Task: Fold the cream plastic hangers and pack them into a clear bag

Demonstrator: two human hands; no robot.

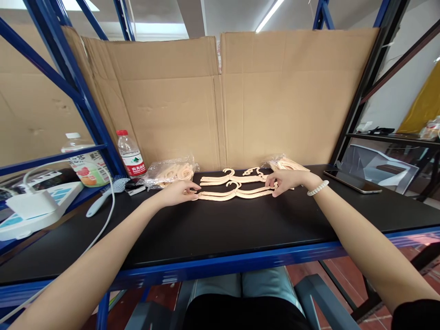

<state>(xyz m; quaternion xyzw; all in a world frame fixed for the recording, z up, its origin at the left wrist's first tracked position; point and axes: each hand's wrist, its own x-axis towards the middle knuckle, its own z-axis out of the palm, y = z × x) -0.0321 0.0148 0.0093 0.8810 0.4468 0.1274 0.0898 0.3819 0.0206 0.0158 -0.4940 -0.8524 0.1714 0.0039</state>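
Note:
Pale peach plastic hangers lie on a black tabletop (220, 229). The nearer stack of hangers (233, 193) is held at both ends. My left hand (179, 192) pinches its left tip. My right hand (287, 181), with a white bead bracelet at the wrist, grips its right end with curled fingers. A second row of hangers (233, 177) lies just behind, untouched. A clear bag of more hangers (170, 173) sits to the left, and another bag of hangers (285, 163) lies behind my right hand.
Cardboard sheets (240, 96) wall off the back. A water bottle (131, 154), a blue-grey brush (105, 198) and a white cable (103, 229) are at the left. A dark phone (352, 181) lies at the right. Blue rack posts (79, 91) frame the bench.

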